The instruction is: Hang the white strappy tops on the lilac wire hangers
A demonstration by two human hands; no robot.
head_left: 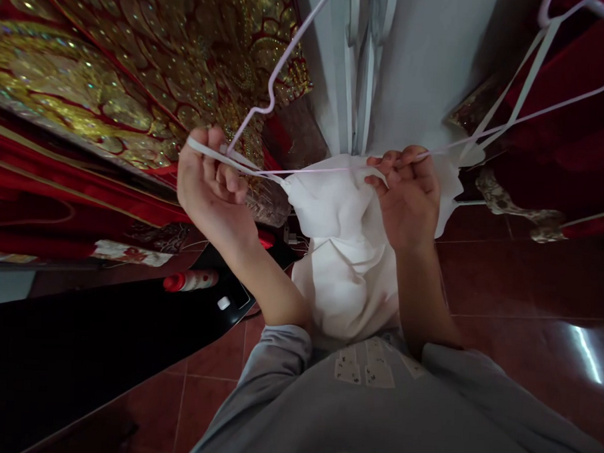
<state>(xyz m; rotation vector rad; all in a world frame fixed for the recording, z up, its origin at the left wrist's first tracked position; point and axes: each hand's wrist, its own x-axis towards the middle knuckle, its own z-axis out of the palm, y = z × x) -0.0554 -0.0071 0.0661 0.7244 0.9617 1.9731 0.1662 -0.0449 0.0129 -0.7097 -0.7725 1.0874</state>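
A thin pale-pink clothes hanger (pixel 276 72) stretches across the view, its lower bar running from hand to hand. My left hand (pixel 217 176) is closed at the hanger's left end, with a white strap (pixel 205 149) looped over its curled fingers. The strap leads to a white garment (pixel 340 201) that hangs down in front of my body. My right hand (pixel 408 191) pinches the lower bar with thumb and fingers, just above the garment's right part. Farther right, another white strap (pixel 531 79) of the garment goes up over the hanger's notch.
Red clothes with gold sequins (pixel 139 59) hang close on the left, dark red clothing (pixel 578 98) on the right. A black table (pixel 101 338) at lower left bears a red-capped bottle (pixel 192 280) and a small white case (pixel 223 303). Grey-white panels (pixel 413 71) stand ahead.
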